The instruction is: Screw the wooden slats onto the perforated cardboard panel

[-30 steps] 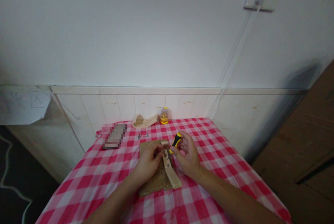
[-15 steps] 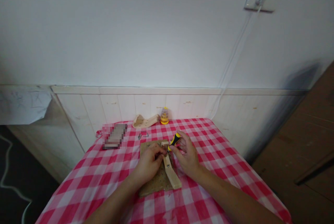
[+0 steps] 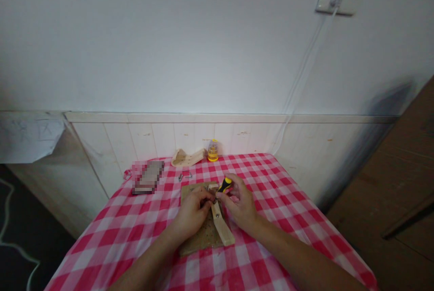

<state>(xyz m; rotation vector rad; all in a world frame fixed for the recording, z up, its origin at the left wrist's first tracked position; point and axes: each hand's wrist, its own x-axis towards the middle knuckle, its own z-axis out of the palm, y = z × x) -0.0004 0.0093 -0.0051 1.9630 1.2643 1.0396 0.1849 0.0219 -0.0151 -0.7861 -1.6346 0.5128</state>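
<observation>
My right hand (image 3: 240,199) grips a small yellow-and-black screwdriver (image 3: 224,184), tilted with its tip end toward my left fingers. A pale, bent wooden piece (image 3: 222,225) with a metal screw head (image 3: 217,215) in it lies on a brown board (image 3: 198,242). My left hand (image 3: 195,209) is closed at the far part of the wooden piece, its fingertips pinched beside the screwdriver's lower end. What those fingers hold is too small and covered to make out.
A curved wooden part (image 3: 187,159) and a yellow screwdriver-bit holder (image 3: 213,150) stand at the back by the wall. Small metal hardware (image 3: 185,176) lies in front of them. A pixelated flat object (image 3: 148,178) rests at left on the checked tablecloth (image 3: 271,245).
The screwdriver has tipped slightly, and my right fingers have shifted around its handle. My left hand stays in nearly the same place. The whole view has shifted a little.
</observation>
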